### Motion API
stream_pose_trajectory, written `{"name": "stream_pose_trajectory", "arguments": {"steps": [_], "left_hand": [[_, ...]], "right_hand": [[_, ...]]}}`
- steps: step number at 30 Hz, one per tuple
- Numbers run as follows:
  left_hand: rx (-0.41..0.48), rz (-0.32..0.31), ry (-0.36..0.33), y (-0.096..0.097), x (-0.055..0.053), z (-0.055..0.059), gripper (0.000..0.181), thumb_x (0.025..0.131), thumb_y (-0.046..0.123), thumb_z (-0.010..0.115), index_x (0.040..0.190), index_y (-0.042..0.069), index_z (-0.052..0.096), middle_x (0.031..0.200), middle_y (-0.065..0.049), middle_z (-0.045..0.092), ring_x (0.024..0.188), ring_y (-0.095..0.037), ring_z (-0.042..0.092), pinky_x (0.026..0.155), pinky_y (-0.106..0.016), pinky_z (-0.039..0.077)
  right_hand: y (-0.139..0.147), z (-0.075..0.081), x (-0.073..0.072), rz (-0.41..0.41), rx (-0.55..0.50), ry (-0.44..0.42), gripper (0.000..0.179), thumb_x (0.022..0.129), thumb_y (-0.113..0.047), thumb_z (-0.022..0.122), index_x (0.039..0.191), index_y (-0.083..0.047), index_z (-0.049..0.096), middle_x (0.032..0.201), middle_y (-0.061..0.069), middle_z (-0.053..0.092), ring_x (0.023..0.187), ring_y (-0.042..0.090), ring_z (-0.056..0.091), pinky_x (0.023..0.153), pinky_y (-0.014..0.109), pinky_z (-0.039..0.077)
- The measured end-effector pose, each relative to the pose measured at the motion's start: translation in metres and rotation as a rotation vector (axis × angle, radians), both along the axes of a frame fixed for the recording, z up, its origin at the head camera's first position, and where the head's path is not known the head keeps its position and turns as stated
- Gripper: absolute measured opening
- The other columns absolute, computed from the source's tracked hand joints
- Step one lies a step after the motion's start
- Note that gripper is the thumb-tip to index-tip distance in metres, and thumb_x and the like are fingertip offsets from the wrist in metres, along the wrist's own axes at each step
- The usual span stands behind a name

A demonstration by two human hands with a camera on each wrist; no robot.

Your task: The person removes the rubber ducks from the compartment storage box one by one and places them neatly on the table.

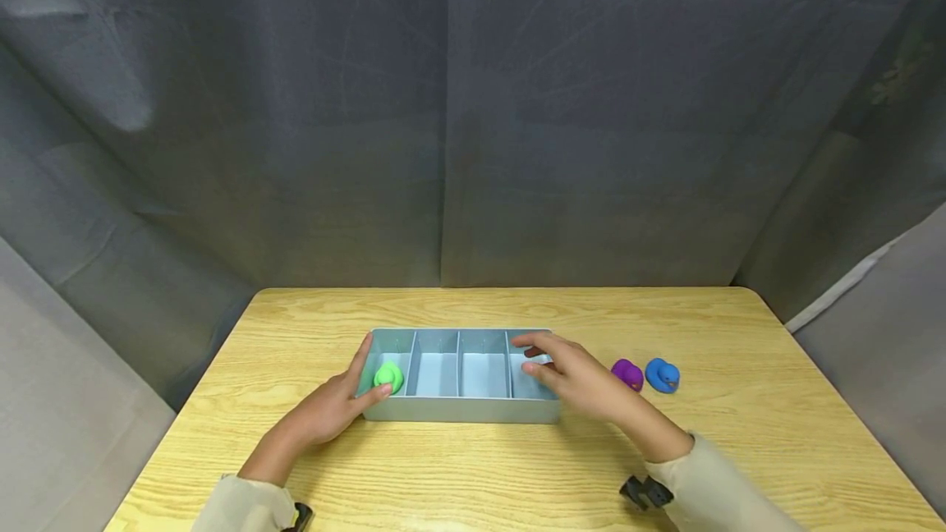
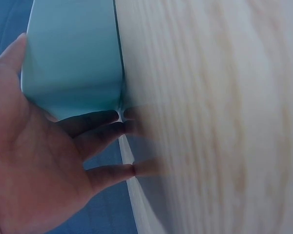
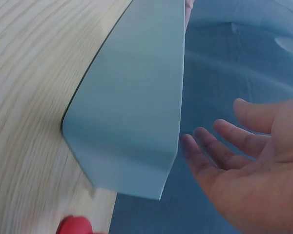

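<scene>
A grey-blue box (image 1: pixel 461 410) with several compartments in a row lies on the table. A green rubber duck (image 1: pixel 388 378) sits in its leftmost compartment. Around the box's left end, my left hand (image 1: pixel 328 407) rests with fingers spread; the thumb crosses the front rim beside the duck. Its straight lower fingers (image 2: pixel 110 173) reach down to the tabletop in the left wrist view. Over the rightmost compartment hovers my right hand (image 1: pixel 580 376), thumb and fingers apart and loosely bent, holding nothing. Its fingertips (image 3: pixel 201 135) show close to the box's rim in the right wrist view.
Right of the box, a purple rubber duck (image 1: pixel 627 374) and a blue rubber duck (image 1: pixel 663 375) stand side by side on the wooden table (image 1: pixel 473 474). A red rounded thing (image 3: pixel 74 225) is cut off at the right wrist view's bottom edge. Grey curtains (image 1: pixel 443 146) hang behind.
</scene>
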State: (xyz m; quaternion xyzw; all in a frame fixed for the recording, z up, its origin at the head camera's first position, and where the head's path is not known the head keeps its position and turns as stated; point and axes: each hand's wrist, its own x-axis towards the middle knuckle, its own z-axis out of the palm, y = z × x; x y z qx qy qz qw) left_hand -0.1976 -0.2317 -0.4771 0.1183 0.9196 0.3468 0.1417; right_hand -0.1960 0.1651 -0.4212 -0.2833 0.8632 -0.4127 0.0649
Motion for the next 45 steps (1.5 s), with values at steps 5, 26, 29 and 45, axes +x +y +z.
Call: {"name": "stream_pose_trajectory", "arguments": {"steps": [5,26,29,45], "left_hand": [[-0.002,0.002,-0.002,-0.001,0.0,-0.002,0.089,0.105,0.06,0.047,0.163,0.038,-0.017,0.164,-0.028,0.026,0.148,-0.052,0.031,0.115,-0.07,0.027],[-0.003,0.001,0.017,0.0,0.0,0.0,0.089,0.105,0.06,0.047,0.164,0.036,-0.014,0.165,-0.027,0.027,0.148,-0.049,0.033,0.115,-0.068,0.03],[0.001,0.003,0.014,0.0,0.0,0.0,0.089,0.105,0.06,0.047,0.165,0.036,-0.014,0.166,-0.027,0.025,0.148,-0.049,0.033,0.115,-0.068,0.03],[0.016,-0.006,0.004,0.001,0.0,0.001,0.089,0.106,0.059,0.047,0.164,0.034,-0.015,0.167,-0.025,0.022,0.148,-0.05,0.033,0.113,-0.071,0.029]], "right_hand": [[-0.013,0.0,0.0,0.024,-0.012,-0.008,0.039,0.107,-0.012,0.057,0.144,-0.001,0.055,0.145,0.02,0.056,0.13,0.041,0.057,0.101,0.052,0.052],[-0.076,-0.009,-0.001,0.082,-0.024,-0.05,0.038,0.107,-0.013,0.057,0.144,-0.004,0.056,0.145,0.013,0.059,0.128,0.032,0.06,0.102,0.047,0.052],[-0.085,-0.008,-0.002,0.085,-0.036,-0.059,0.038,0.107,-0.013,0.058,0.144,-0.004,0.056,0.145,0.012,0.059,0.128,0.031,0.061,0.101,0.046,0.053],[-0.127,-0.01,-0.01,0.118,-0.001,-0.105,0.042,0.107,-0.018,0.059,0.147,-0.007,0.055,0.147,0.009,0.058,0.122,0.023,0.064,0.098,0.033,0.054]]}}
